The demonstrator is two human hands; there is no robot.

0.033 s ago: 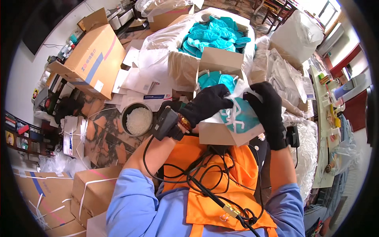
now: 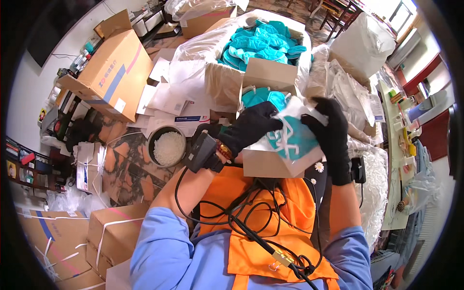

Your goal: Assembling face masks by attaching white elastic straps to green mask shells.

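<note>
Both my hands wear black gloves and hold a clear plastic bag point(image 2: 314, 153) with a teal face mask point(image 2: 300, 136) inside, its white straps facing up. My left hand point(image 2: 253, 123) pinches the bag's upper left edge, fingers closed. At the upper right side, my right hand point(image 2: 329, 128) grips the bag between thumb and fingers. Below the bag stands a small open cardboard box point(image 2: 263, 163), with another teal mask point(image 2: 263, 98) showing at its far end. The bag hides part of the box's inside.
Behind the box, a large plastic-lined carton point(image 2: 220, 87) holds a heap of teal masks point(image 2: 266, 41). A bowl of white pellets point(image 2: 168, 146) sits on the floor to the left. Flat clear bags point(image 2: 345, 92) lie to the right. Black cables point(image 2: 251, 208) loop over my orange apron point(image 2: 285, 208).
The bag's bunched upper part has spread flatter, and the bagged mask has tilted slightly. My right hand has shifted a little along the bag's edge; my left hand has barely moved.
</note>
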